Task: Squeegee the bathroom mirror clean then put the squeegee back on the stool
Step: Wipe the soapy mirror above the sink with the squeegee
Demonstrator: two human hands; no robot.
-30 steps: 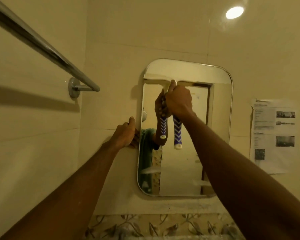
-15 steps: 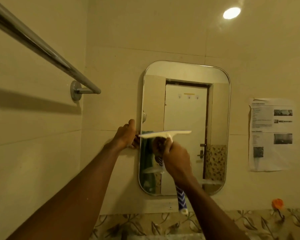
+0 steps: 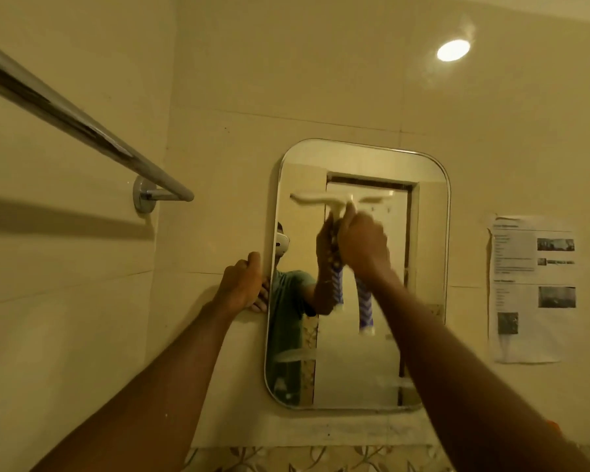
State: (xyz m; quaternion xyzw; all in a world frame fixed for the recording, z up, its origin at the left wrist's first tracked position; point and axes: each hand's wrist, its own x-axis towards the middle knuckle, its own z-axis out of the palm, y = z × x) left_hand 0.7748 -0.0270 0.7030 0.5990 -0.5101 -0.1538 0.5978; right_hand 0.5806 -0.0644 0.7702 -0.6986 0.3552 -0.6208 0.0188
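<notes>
Tiled bathroom wall, mirror (image 3: 355, 352) mounted. Right hand (image 3: 363, 241) — fist closed on squeegee (image 3: 338, 199) handle; blade horizontal above grip, high on glass. Left hand (image 3: 241, 284) grips mirror's left edge.

Warm, dim yellowish light fills the scene, coming from one round ceiling lamp (image 3: 453, 50) at upper right, which blows out to white with a faint flare above it. The towel bar (image 3: 82, 126) throws a broad soft shadow on the left wall. The right hand (image 3: 363, 241) and squeegee (image 3: 341, 200) smear with motion blur (the blade especially). Straight lines bow towards the frame's edges.
</notes>
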